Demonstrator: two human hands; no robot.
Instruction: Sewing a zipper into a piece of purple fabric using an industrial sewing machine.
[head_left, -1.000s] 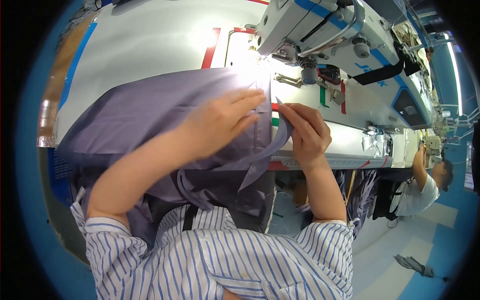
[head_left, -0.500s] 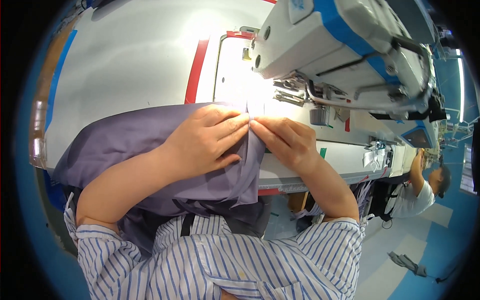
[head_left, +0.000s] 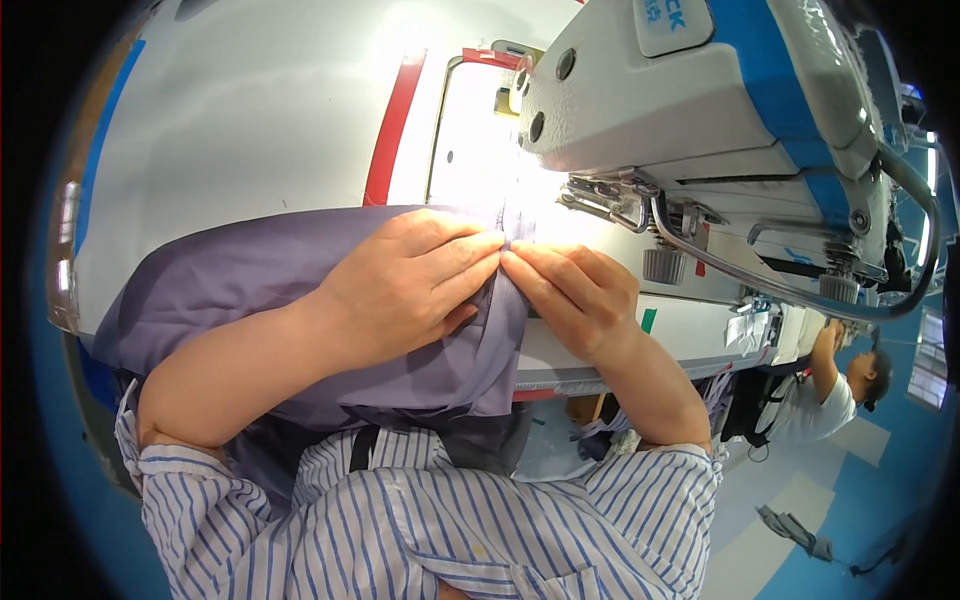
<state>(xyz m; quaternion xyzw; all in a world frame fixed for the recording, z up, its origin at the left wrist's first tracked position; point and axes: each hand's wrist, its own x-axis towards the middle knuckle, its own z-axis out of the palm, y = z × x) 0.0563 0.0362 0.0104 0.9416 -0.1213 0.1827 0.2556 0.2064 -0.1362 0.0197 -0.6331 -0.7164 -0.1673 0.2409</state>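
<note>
A piece of grey-purple fabric [head_left: 250,255] is spread over the table edge and hangs down onto my lap. My left hand [head_left: 405,275] lies on it, with the fingers together and their tips pressing a folded edge. Right beside those tips, my right hand [head_left: 585,295] pinches the same fold between thumb and fingers. The fold runs up toward the brightly lit plate of a white and blue sewing machine [head_left: 650,95]. Glare washes out the fabric's far end, so I cannot tell whether it lies under the presser foot.
Red tape [head_left: 397,125] marks the white table [head_left: 270,110] left of the machine. A bent metal rod [head_left: 760,278] hangs low at the machine's right. Along the table's front edge runs a ruler strip [head_left: 560,383]. Another person [head_left: 825,395] works at the far right.
My view has shifted, and the machine looks larger and nearer. Both hands keep hold of the fold in nearly the same place, the fingertips barely moved.
</note>
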